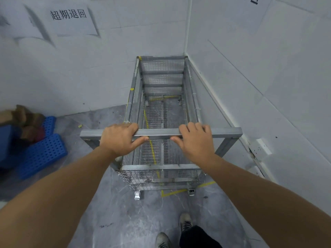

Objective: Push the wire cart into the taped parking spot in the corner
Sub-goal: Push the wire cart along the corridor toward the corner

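wire cart [161, 111] stands in the corner; left hand [119, 138] and right hand [195, 140] each grip its handle bar [161, 131].

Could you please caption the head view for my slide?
Both hands, left and right, grip the cart handle, the cart standing over yellow tape in the corner.

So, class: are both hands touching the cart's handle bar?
Touching. The head view shows the left hand and right hand wrapped around the handle bar, fingers over it and thumbs beneath.
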Action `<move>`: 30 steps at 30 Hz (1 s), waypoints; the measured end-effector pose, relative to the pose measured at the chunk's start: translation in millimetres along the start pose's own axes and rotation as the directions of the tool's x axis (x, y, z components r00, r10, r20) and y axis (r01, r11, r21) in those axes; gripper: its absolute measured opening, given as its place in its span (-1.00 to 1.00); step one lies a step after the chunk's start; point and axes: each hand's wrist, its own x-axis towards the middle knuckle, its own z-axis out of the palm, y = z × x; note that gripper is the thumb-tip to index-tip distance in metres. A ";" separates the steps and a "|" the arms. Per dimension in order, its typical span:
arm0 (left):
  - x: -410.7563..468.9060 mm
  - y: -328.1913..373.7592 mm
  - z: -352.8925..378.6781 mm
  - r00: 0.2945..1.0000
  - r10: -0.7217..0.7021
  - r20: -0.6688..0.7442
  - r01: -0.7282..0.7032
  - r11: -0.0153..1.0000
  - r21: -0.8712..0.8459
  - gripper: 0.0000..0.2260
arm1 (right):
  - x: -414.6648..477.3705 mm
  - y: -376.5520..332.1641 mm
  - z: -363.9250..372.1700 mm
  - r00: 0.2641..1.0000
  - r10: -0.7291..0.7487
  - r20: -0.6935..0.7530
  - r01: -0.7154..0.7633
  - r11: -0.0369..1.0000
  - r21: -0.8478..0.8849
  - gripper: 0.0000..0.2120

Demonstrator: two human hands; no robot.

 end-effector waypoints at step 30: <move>-37.0 -116.4 -7.4 0.973 0.212 0.095 -0.191 0.962 -0.193 -0.45 | 39.7 -147.4 3.0 0.999 0.005 0.042 -0.005 1.000 0.008 -0.50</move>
